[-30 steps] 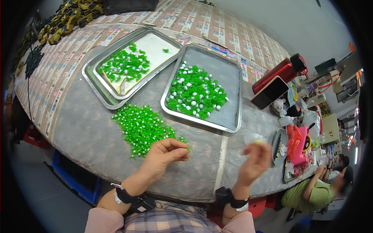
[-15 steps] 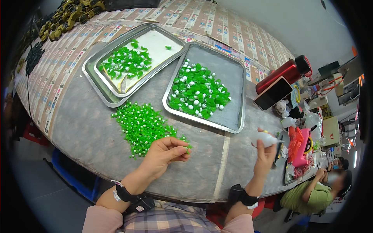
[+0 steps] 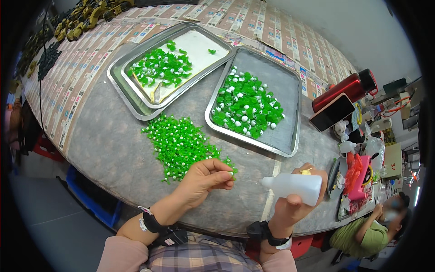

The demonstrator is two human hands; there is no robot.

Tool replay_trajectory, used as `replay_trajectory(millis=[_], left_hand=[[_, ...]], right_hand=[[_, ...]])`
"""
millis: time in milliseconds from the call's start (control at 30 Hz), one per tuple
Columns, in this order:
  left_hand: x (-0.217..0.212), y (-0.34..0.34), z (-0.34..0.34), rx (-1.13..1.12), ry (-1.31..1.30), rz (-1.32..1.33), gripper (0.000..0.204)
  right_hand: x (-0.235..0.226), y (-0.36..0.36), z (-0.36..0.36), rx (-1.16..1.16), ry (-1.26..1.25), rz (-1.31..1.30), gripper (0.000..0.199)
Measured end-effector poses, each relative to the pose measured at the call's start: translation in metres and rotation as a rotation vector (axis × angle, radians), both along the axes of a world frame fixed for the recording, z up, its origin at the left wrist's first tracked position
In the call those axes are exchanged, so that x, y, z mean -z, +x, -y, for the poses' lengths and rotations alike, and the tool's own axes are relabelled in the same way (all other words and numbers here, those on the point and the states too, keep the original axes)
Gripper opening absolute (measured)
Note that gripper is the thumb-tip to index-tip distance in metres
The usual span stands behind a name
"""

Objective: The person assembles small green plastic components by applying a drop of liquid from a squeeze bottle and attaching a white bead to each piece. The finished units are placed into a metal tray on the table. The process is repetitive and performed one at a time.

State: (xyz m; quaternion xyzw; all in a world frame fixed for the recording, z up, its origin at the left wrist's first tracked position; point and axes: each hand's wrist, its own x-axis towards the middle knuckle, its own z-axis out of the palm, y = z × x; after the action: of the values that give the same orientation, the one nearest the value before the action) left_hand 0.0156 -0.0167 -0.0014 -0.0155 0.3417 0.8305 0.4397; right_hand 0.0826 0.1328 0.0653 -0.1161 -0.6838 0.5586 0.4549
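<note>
Surface: grey felt-like surface [image 3: 104, 149] edged with printed sheets, two metal trays [image 3: 290, 136] at the far side.
Left hand: left hand [image 3: 204, 179] pinched narrow on one small green piece at the near edge of the loose green pile [image 3: 181, 145].
Right hand: right hand [image 3: 299, 199] wrapped around a white squeeze bottle [image 3: 292, 186].
Bottle axis: lies nearly level, nozzle pointing left toward the pinched piece, a short gap between them.
Nearer hand: left, touching the pile.
Hidden: the held piece is mostly covered by fingertips; bottle contents cannot be told.
</note>
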Motion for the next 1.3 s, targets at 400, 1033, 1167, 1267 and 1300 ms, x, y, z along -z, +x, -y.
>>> replay_trajectory(millis=[400, 1033, 1167, 1267, 1300], left_hand=[[-0.001, 0.000, -0.001, 0.026, 0.029, 0.010, 0.007], [0.000, 0.000, 0.001, 0.040, -0.003, 0.017, 0.009], [0.000, 0.000, 0.000, -0.004, -0.010, -0.049, 0.008], [0.000, 0.003, -0.002, -0.097, -0.061, -0.198, 0.009], [0.000, 0.003, -0.002, -0.131, -0.082, -0.256, 0.009]], right_hand=[[0.016, -0.005, 0.003, -0.092, 0.190, -0.070, 0.052], [0.016, -0.008, 0.008, 0.069, 0.144, -0.016, 0.058], [0.017, -0.006, 0.007, 0.124, 0.129, -0.039, 0.059], [0.015, 0.002, 0.003, 0.038, 0.058, -0.005, 0.061], [0.021, 0.002, 0.000, 0.035, 0.084, -0.007, 0.061]])
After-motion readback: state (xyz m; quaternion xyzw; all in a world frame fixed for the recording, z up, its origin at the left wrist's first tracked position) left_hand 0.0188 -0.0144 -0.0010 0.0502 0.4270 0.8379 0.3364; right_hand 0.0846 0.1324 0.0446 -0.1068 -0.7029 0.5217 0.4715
